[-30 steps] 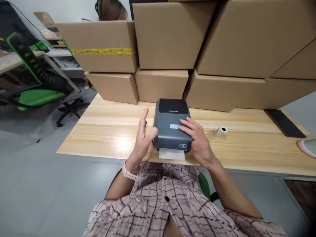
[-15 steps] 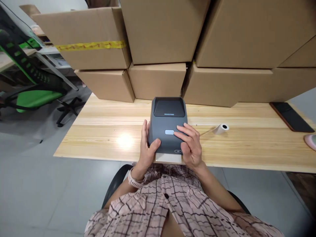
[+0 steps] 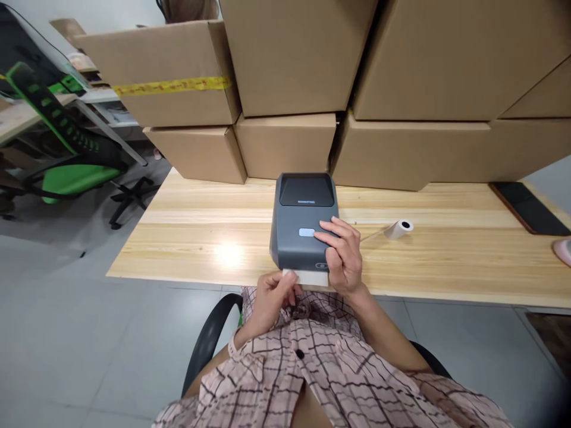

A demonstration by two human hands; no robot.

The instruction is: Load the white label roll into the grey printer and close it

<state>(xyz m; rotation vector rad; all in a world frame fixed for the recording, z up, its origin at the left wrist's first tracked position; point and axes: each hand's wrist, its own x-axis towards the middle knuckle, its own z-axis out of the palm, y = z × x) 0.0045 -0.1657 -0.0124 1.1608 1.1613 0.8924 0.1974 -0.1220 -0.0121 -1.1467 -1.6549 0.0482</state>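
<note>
A dark grey label printer (image 3: pixel 297 244) with a black window on top stands on the wooden table near its front edge. White paper (image 3: pixel 314 277) sticks out of its front slot. My left hand (image 3: pixel 274 296) pinches the left corner of that paper between thumb and fingers. On the printer's right side lies my right hand (image 3: pixel 343 252), fingers spread over the top and a fingertip by the pale button (image 3: pixel 307 232). A small white paper roll (image 3: pixel 398 229) rests to the right, with a thin strip running toward my right hand.
Cardboard boxes (image 3: pixel 285 145) are stacked along the back of the table (image 3: pixel 191 249). A dark phone (image 3: pixel 530 207) and a pink object (image 3: pixel 562 252) lie at the right. A green chair (image 3: pixel 80 178) stands left; part of a person's head shows behind the boxes.
My left hand has left the printer's left side and moved down to grip the paper at the front. My right hand stays on the printer. The view has shifted slightly.
</note>
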